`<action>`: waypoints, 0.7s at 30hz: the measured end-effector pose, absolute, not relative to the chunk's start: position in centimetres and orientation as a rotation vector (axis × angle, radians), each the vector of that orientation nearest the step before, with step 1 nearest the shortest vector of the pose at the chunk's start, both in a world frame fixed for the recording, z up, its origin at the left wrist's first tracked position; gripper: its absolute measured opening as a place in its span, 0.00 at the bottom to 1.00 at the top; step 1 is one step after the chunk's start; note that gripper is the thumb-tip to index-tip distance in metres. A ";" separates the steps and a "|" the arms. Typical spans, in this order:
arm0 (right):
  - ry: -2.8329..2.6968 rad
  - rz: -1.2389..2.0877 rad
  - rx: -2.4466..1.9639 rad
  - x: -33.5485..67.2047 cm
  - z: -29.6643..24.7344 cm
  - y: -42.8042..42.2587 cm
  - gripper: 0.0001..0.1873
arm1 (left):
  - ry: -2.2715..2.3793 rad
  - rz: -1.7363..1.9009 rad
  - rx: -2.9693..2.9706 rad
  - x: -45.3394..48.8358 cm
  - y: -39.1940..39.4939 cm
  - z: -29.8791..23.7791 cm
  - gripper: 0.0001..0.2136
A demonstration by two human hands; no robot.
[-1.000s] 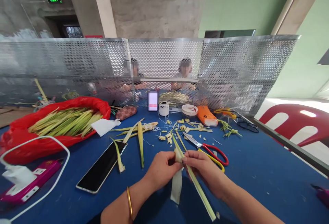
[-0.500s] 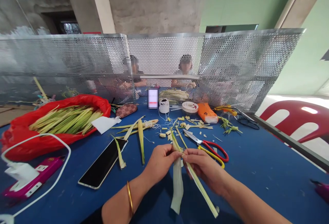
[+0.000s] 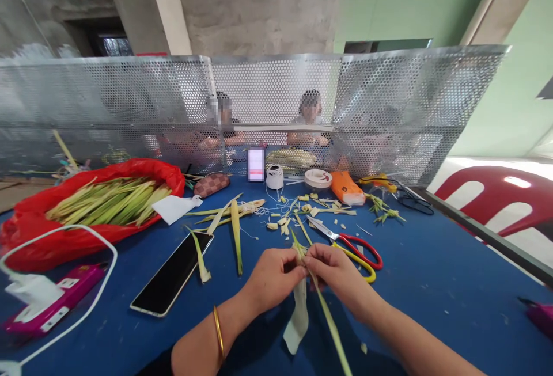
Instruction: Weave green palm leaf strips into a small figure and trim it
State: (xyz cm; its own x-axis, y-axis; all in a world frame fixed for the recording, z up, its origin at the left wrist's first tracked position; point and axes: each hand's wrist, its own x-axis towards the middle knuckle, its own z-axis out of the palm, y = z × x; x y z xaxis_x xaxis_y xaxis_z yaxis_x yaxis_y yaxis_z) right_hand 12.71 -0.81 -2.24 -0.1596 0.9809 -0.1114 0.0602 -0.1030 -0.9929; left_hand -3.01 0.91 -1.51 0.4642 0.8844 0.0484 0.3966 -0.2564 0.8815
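Both hands meet over the blue table, fingertips pinched close together. My left hand [image 3: 274,275], with a gold bangle at the wrist, grips a pale, flat leaf strip [image 3: 297,318] that hangs down below it. My right hand [image 3: 334,269] pinches a narrower green-yellow leaf strip [image 3: 330,321], which slants down toward the near edge. The strips' upper ends stick out past the fingers; where they cross is hidden by the fingertips. Scissors [image 3: 345,243] with red and yellow handles lie just beyond my right hand, blades spread. A whole folded leaf [image 3: 236,235] lies left of my left hand.
A red plastic bag [image 3: 26,243] of leaves stands at left, near a purple power strip [image 3: 56,301] and dark phone [image 3: 173,275]. Leaf scraps [image 3: 285,226], a string spool [image 3: 275,177], tape roll [image 3: 318,179] and orange packet [image 3: 347,188] lie farther back. People sit behind a perforated screen [image 3: 276,82].
My fingers have drawn closer together where the strips cross. The narrow strip has swung steeper and extends lower; the wide one's lower end has shifted slightly left and curled.
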 end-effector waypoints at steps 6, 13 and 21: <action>-1.392 1.297 -1.216 12.9 -2.5 -0.7 0.19 | 0.972 0.767 1.729 -3.0 1.0 -1.5 0.13; -1.276 1.497 -1.190 12.8 -2.2 -1.1 0.20 | 0.970 0.817 1.797 -3.1 1.1 -1.7 0.17; -0.933 1.886 -0.854 14.1 -0.9 -1.3 0.14 | 0.965 0.760 1.847 -3.4 1.4 -1.3 0.15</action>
